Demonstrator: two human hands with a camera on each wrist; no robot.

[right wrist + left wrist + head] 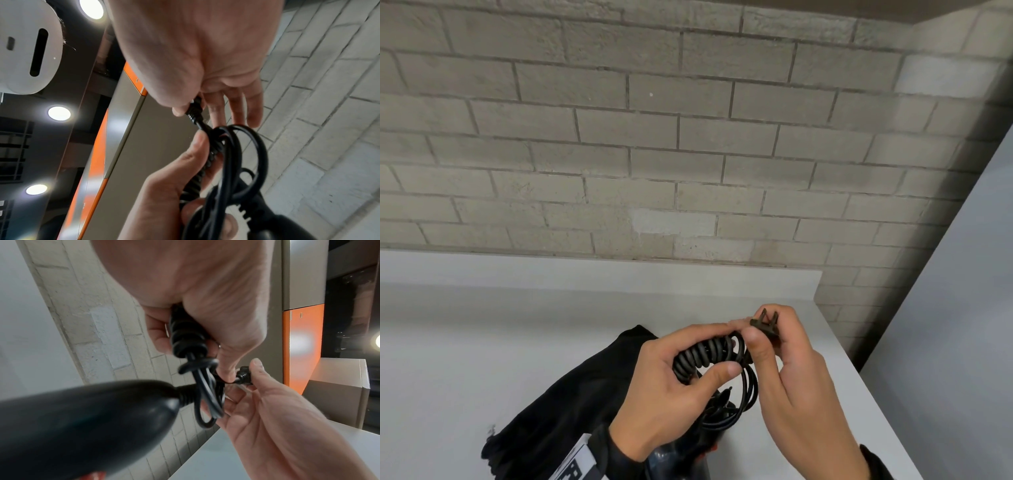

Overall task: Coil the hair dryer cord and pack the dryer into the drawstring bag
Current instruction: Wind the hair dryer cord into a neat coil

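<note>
A grey brick wall point(688, 137) rises behind the white table point(482, 325), on which the black drawstring bag point(571, 387) lies flat, just left of and partly under the person's 2 hands. Above the bag, the black hair dryer point(78, 423) hangs by its handle end below the left hand point(667, 387), whose fingers and thumb are clenched round the wound bundle of the cord point(709, 353), loose loops dangling beneath. Beside it, the right hand point(801, 380) pinches the plug point(765, 323) between thumb and forefinger, its other fingers relaxed.
</note>
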